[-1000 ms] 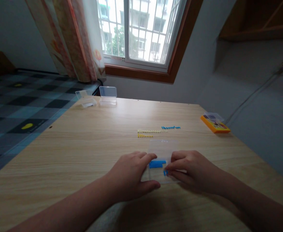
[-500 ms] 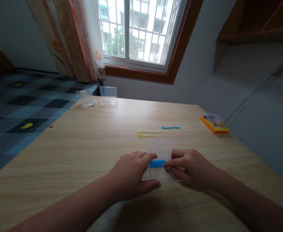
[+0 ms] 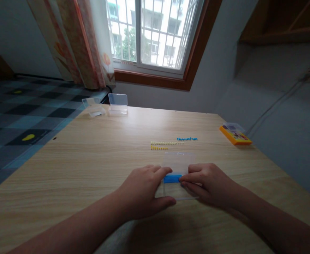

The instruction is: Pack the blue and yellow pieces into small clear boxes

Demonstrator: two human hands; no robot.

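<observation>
Blue strips (image 3: 172, 179) lie toward twelve o'clock inside the clear box (image 3: 174, 192); the left hand (image 3: 145, 192) grips its nine o'clock end, thumb and fingers widely spread; at three, the right hand (image 3: 206, 181) bunches its fingertips, any hold unclear; press gently, edges aligned

Smooth wood grain covers the tabletop (image 3: 91, 155), glossy toward its twelve o'clock end. Between five and six o'clock, the open hinged box (image 3: 174, 191) is clear, smooth plastic; the blue strips (image 3: 172, 179) inside look like smooth plastic too. The see-through boxes (image 3: 118, 100) near ten are thin, shiny plastic. The printed curtain (image 3: 78, 42) above them and checked bedcover (image 3: 38, 118) at nine are matt cloth; the window frame (image 3: 197, 49) at one looks like brown wood.
</observation>
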